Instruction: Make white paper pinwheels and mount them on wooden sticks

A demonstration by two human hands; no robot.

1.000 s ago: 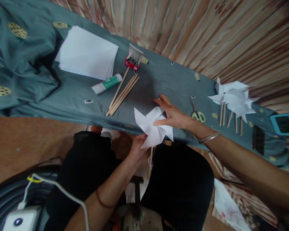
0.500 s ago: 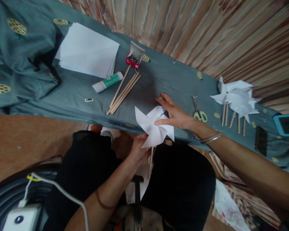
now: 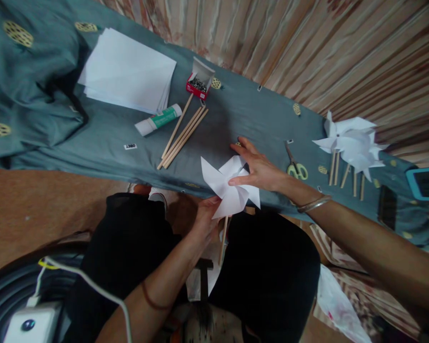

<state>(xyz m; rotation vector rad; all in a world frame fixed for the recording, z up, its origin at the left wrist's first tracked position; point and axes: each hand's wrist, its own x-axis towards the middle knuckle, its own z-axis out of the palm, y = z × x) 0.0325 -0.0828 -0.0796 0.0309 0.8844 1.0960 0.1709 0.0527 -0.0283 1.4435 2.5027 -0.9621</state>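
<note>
Holding a white paper pinwheel (image 3: 232,196) up over the lap, just off the near edge of the cloth-covered tbl, w/ its wooden stick (image 3: 222,245) pointing down btwn the knees. L hand (image 3: 204,221) is closed on it from behind & below, on the lower L side; its fingers are mostly hid. by the paper, so can't tell if they pinch stick, paper or both. R hand (image 3: 257,170) comes in from the R w/ fingers spread: thumb tip touches the vanes near the ctr, the other fingers reach out past the upper R vanes, not wrapped round anything. Silver bracelet (image 3: 314,204) on R wrist.

On the grey-green cloth (image 3: 264,121), pineapple print: loose sticks (image 3: 185,136) lie slantwise L of the pinwheel, upper ends near an open red box (image 3: 199,85) of small metal bits. Glue stick (image 3: 159,120), green/white, lies L of the sticks, next to a fanned stack of white paper (image 3: 128,71). R of the R hand: scissors (image 3: 295,166) w/ lt green handles, then a pile of other pinwheels (image 3: 355,143), overlapping, sticks toward the person. Dark phone (image 3: 387,207) & blue-framed device (image 3: 428,184) at far R.
</note>
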